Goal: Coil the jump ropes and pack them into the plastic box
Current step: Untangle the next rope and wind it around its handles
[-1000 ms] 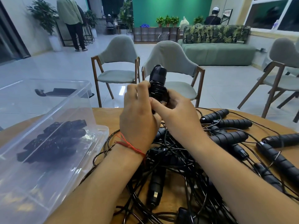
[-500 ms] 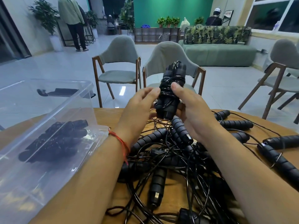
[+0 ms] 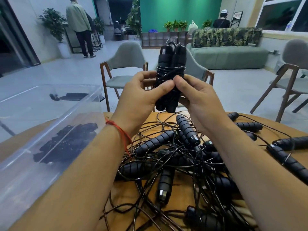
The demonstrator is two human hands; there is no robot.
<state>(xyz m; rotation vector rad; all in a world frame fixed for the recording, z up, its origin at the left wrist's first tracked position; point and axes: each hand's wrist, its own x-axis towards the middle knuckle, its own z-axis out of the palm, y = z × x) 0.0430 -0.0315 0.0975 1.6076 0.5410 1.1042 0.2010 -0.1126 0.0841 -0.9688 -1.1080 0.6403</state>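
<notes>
Both hands are raised above the bench, gripping one coiled jump rope between them. Its two black handles stand upright side by side with the cord wound round their middle. The left hand has its thumb across the front and fingers curled behind; the right hand pinches the cord wrap with its thumb and cups the lower handles. A red string bracelet sits on the left wrist.

Below the forearms lies a tangled heap of loose jump ropes, handles and cords crossing, partly hidden by the arms. The clear plastic box stands to the left, tilted, with already coiled ropes inside. Beyond the bench stand grey chairs, a green sofa and a standing person.
</notes>
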